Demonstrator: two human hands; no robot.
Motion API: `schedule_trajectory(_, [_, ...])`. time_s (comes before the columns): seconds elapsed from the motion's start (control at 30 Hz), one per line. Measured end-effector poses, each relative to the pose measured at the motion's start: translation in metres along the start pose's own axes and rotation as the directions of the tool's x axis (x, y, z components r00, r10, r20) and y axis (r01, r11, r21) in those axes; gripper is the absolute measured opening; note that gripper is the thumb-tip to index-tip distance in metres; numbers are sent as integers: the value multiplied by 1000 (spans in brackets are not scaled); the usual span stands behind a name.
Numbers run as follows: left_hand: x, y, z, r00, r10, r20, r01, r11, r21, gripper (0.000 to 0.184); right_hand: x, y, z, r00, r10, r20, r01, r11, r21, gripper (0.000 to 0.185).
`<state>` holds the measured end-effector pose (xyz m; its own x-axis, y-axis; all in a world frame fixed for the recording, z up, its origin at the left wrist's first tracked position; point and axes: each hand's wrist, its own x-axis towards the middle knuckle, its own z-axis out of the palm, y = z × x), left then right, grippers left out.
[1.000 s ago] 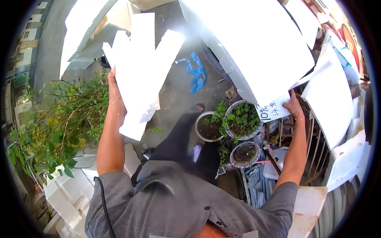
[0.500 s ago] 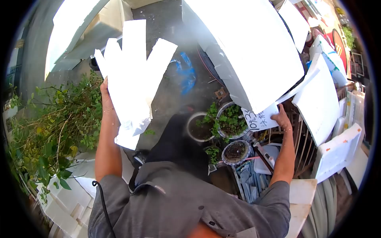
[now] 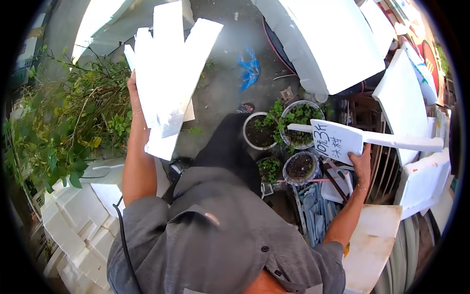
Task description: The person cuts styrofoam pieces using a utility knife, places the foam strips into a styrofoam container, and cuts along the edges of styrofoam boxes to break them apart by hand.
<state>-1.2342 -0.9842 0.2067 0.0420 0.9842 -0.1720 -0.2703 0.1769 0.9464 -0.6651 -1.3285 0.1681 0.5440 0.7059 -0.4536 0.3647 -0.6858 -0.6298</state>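
White flat foam strips (image 3: pixel 166 73): left hand (image 3: pixel 135 98) grips edge, likely keeping bundle together; can't tell finger spread. Right hand (image 3: pixel 361 165) pinches white hand-lettered rectangular card (image 3: pixel 338 141).

Grey ground (image 3: pixel 223 95) bears a crumpled blue scrap (image 3: pixel 251 69) and several round plant pots (image 3: pixel 245 131).
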Motion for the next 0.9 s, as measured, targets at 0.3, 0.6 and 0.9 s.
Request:
schedule_trajectory(0.3, [-26, 27, -45, 996, -22, 81, 16, 997, 71, 66, -103, -11, 11, 977, -26, -210, 83, 960, 266, 80])
schedule_trajectory(0.6, [39, 32, -69, 996, 22, 83, -22, 1000, -1, 57, -108, -58, 57, 945, 45, -323, 217, 654, 725, 85])
schedule_trajectory(0.9, [167, 57, -62, 991, -84, 102, 99, 983, -157, 58, -26, -214, 70, 937, -29, -349, 316, 499, 807, 81])
